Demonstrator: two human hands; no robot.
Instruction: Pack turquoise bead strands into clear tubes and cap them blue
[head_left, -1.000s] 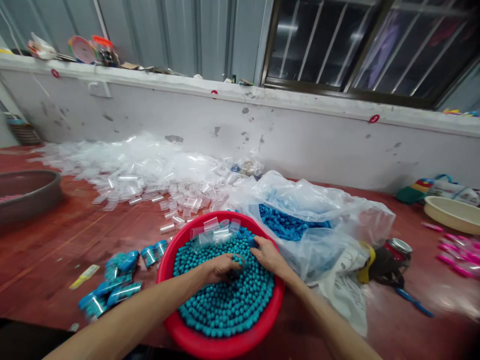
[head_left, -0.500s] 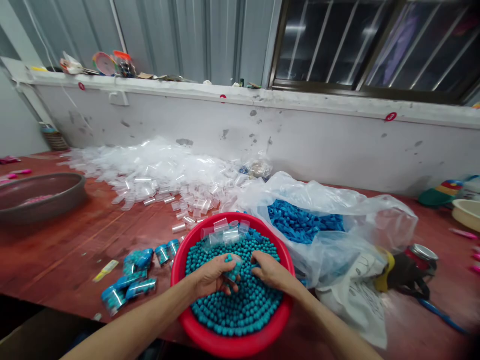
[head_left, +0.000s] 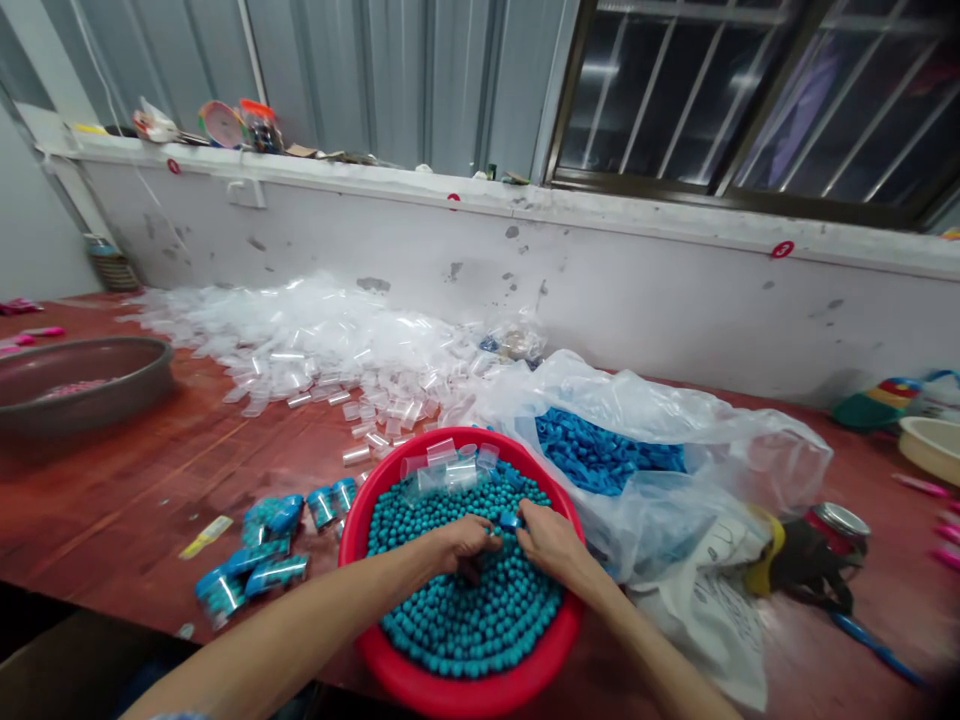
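Note:
A red basin [head_left: 459, 697] full of turquoise beads [head_left: 469, 628] stands in front of me, with several clear tubes [head_left: 450, 468] lying on the beads at its far side. Over the beads, my left hand [head_left: 466, 545] is closed round a clear tube of beads, now mostly hidden by the fingers. My right hand [head_left: 551, 543] pinches a small blue cap [head_left: 511, 521] at the tube's end; whether the cap is seated I cannot tell. Left of the basin lie several filled tubes with blue caps [head_left: 277, 574].
A large heap of clear tubes [head_left: 322, 330] covers the back of the red table [head_left: 180, 460]. Right of the basin, a plastic bag [head_left: 772, 440] holds blue caps [head_left: 600, 455]. A grey basin [head_left: 154, 372] stands at left, a silver-lidded jar [head_left: 841, 525] at right.
My left hand has turned palm down and moved right, hiding the tube of beads. My right hand has brought a blue cap against it, and the two hands now meet.

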